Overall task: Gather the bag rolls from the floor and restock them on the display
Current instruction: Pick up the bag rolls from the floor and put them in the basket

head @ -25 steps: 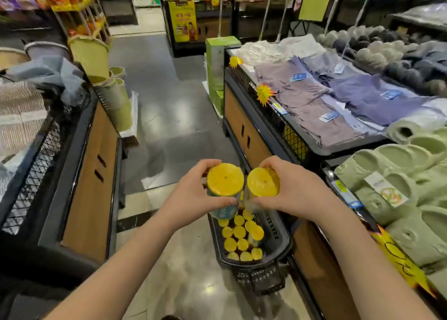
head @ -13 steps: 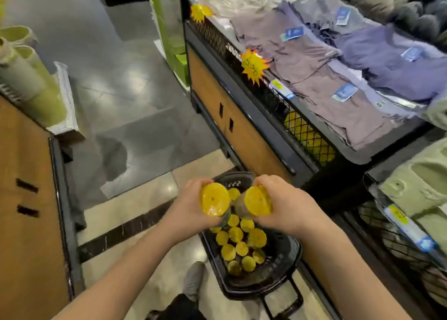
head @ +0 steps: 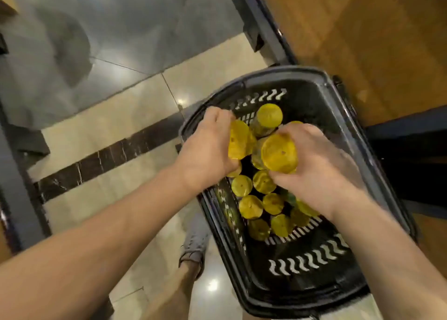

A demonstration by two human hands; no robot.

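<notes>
A black plastic shopping basket (head: 312,80) stands on the floor beside a wooden display cabinet. Several yellow-ended bag rolls (head: 250,207) stand upright inside it. My left hand (head: 205,150) grips one yellow roll (head: 238,139) over the basket's left side. My right hand (head: 321,167) grips another roll (head: 278,153), its round yellow end facing the camera. Both hands are low over the basket, close together, just above the standing rolls. The image is blurred by motion.
The wooden cabinet front (head: 362,36) with a dark metal frame rises right of the basket. Tiled floor (head: 121,106) with a dark marble strip lies to the left. My grey shoe (head: 197,239) stands by the basket's left edge. Another dark fixture edge runs along the far left.
The view has tilted from the aisle and clothing tables straight down onto the basket. Both hands, each still holding a roll, have come down from chest height to just above the rolls.
</notes>
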